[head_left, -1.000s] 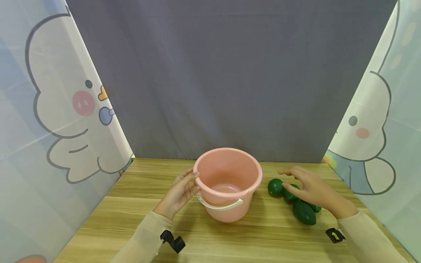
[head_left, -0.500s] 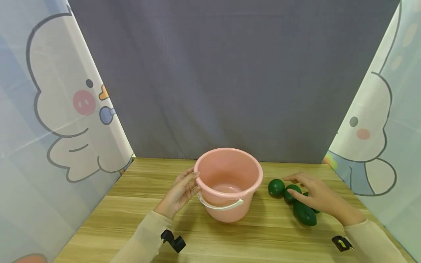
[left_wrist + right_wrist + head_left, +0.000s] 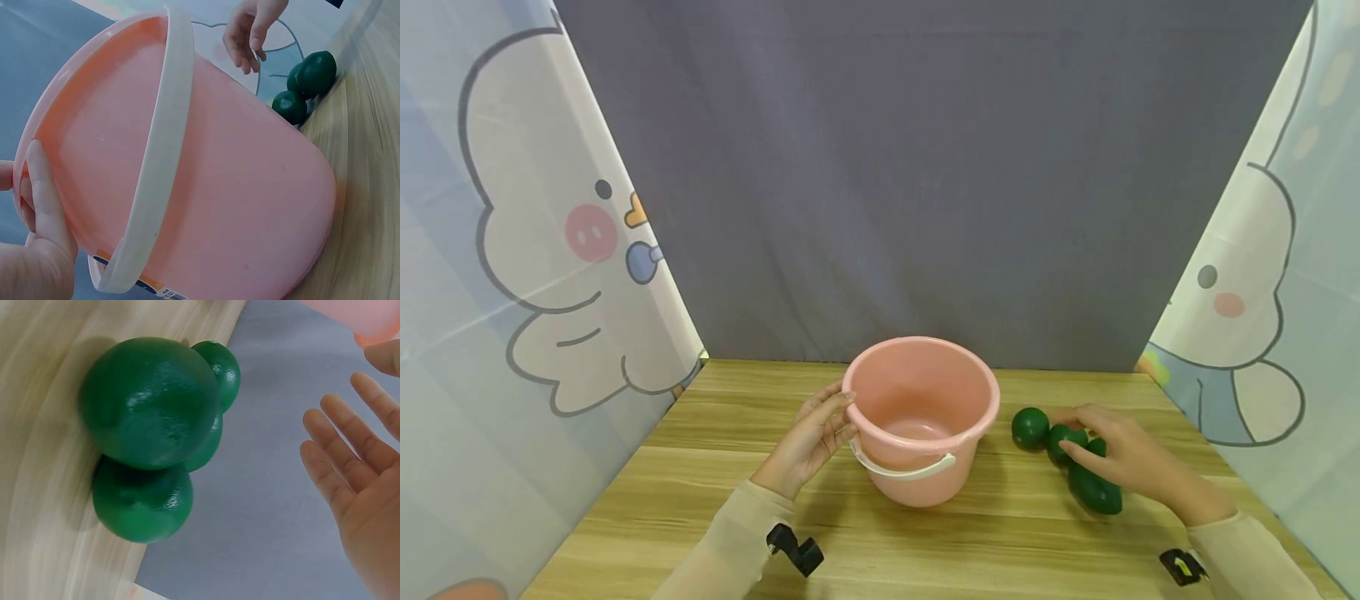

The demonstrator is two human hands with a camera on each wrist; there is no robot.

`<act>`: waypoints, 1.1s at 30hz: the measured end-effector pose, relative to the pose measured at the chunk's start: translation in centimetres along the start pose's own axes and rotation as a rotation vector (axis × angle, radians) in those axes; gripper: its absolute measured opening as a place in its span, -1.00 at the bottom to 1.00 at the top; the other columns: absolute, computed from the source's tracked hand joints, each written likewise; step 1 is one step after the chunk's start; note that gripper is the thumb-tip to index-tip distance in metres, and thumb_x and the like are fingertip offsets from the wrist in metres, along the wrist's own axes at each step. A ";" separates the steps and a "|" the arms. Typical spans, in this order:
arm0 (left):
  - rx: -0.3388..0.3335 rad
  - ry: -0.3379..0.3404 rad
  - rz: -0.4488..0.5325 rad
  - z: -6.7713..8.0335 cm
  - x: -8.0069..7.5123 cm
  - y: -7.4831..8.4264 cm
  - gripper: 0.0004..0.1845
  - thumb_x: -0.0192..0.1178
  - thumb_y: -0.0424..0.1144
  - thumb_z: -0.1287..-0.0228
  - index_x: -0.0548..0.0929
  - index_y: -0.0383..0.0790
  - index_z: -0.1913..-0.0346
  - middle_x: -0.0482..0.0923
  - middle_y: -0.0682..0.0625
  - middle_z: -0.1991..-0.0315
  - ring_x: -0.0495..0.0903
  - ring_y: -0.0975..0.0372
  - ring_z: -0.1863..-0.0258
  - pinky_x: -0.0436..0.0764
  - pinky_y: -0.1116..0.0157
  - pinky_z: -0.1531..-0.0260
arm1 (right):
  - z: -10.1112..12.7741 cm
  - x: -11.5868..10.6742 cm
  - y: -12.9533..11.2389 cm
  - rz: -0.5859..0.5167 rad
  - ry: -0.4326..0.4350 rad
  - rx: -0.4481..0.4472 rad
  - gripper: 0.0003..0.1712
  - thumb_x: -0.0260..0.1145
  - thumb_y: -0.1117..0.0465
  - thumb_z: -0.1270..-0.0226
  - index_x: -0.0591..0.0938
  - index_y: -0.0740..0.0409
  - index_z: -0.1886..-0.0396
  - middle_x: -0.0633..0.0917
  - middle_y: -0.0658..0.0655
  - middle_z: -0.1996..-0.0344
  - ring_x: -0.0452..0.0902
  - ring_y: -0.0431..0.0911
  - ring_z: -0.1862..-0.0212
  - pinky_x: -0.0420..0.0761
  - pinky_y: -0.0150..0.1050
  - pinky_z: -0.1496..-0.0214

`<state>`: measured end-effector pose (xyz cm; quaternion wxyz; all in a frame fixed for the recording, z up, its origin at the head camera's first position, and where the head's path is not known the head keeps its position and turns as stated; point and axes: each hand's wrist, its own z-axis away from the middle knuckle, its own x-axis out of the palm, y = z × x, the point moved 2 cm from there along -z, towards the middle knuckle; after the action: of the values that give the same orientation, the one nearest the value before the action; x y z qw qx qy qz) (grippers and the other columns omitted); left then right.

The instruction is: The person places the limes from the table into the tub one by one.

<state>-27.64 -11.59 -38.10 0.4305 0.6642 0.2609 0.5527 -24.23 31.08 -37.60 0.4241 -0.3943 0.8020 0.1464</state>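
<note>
The right hand [image 3: 1123, 458] hovers over a cluster of green avocados [image 3: 1093, 487], fingers spread and straight, gripping nothing; the fruit lies just beneath its fingertips on the wooden table [image 3: 700, 492], so any one is within reach. Left of it stands the pink bucket [image 3: 921, 417], mouth up. The left hand [image 3: 808, 437] rests open-fingered against the bucket's far side, apparently steadying it.

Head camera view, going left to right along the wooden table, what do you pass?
Left hand touching the rim, round pink plastic bucket with a white handle, lone dark green round fruit, then right hand over the remaining cluster of green fruits.
</note>
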 end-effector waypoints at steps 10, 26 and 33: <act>0.002 -0.012 0.003 0.0 0.0 -0.1 -0.46 0.11 -0.34 -0.45 0.25 -0.31 -0.41 0.47 -0.10 0.00 0.57 0.33 0.34 0.69 0.53 0.35 | 1.6 0.7 0.1 -0.016 0.009 0.040 -0.49 0.57 0.38 -0.04 0.66 -0.02 0.00 0.70 -0.08 0.11 0.63 -0.22 0.21 0.72 -0.25 0.33; 0.011 0.011 0.002 0.0 0.1 0.0 -0.53 0.13 -0.36 -0.43 0.32 -0.31 -0.33 0.49 -0.07 0.07 0.57 0.31 0.34 0.69 0.51 0.36 | 3.4 1.1 0.2 -0.013 -0.037 0.114 -0.59 0.55 0.33 -0.10 0.69 0.08 0.02 0.71 -0.04 0.14 0.64 -0.12 0.20 0.73 -0.24 0.35; 0.011 0.009 0.005 0.0 0.0 -0.1 -0.52 0.13 -0.36 -0.43 0.31 -0.32 -0.33 0.48 -0.08 0.06 0.56 0.31 0.34 0.69 0.51 0.36 | 4.3 1.4 0.3 -0.008 -0.043 0.120 -0.57 0.57 0.32 -0.08 0.69 0.04 0.02 0.69 -0.09 0.11 0.64 -0.11 0.18 0.73 -0.20 0.33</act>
<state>-27.64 -11.52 -38.13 0.4246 0.6647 0.2642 0.5551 -22.47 33.01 -41.34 0.4645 -0.3680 0.7987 0.1047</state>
